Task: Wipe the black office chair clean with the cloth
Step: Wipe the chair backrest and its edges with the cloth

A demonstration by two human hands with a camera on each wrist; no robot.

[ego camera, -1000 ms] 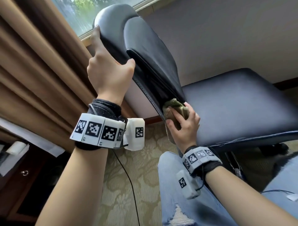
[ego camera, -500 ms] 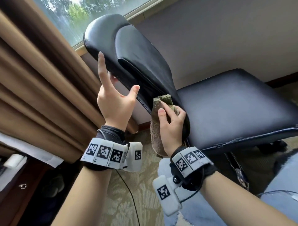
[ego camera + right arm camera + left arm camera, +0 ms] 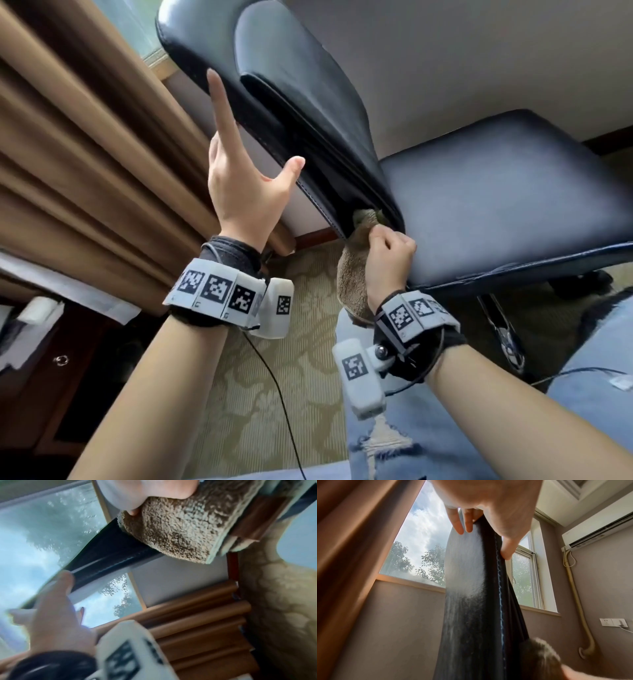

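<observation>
Right hand (image 3: 388, 260), lower centre of the head view, grips the brown terry cloth (image 3: 354, 287), bunched into the crease where the black office chair (image 3: 496, 192) backrest meets the seat. Left hand (image 3: 245, 185), fingers spread wide, braces the backrest's edge at upper centre.

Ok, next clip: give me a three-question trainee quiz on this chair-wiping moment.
1. True or false: the right hand grips the brown cloth.
2. The cloth is pushed against: A) the seat's front edge, B) the gap where the backrest meets the seat, C) the curtain.
3. What does the left hand touch?

Key: 1 true; 2 B; 3 the backrest's edge, with fingers spread.
</observation>
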